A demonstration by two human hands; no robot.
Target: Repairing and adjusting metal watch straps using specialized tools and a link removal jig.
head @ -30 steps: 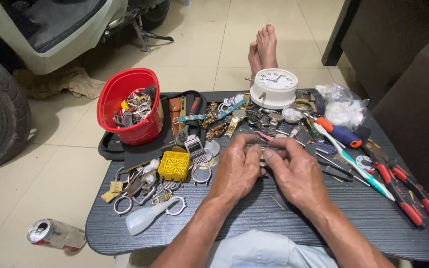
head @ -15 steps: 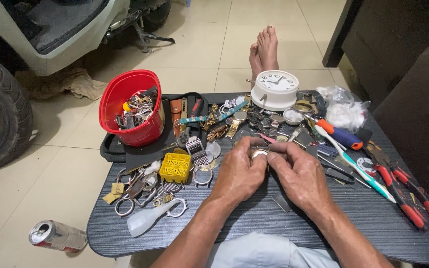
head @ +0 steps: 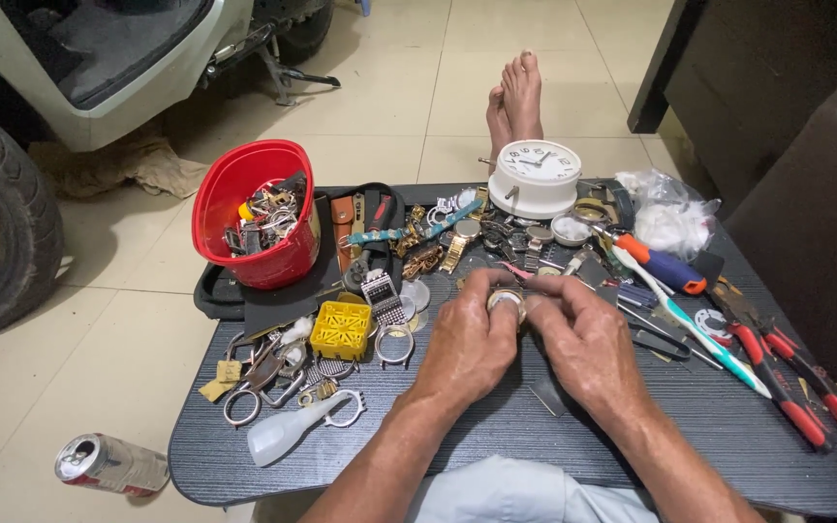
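A: Hands first. Left hand (head: pixel 465 341) and right hand (head: pixel 585 341) are together over the middle of the bench (head: pixel 728 426), fingertips of both pinched on a small round watch case (head: pixel 508 299).

B: How would it handle?

A: Light, rigid metal, I'd judge; smooth and likely slippery. The face side looks fragile. Best gripped by the rim, as it is now, not across the face.

B: Around it?

A: Yellow plastic block (head: pixel 341 328) just left; loose watches and straps behind. Red bucket (head: pixel 256 208) at the far left corner, white clock (head: pixel 535 177) at the far edge. Red-handled pliers (head: pixel 789 383) toward the right edge.
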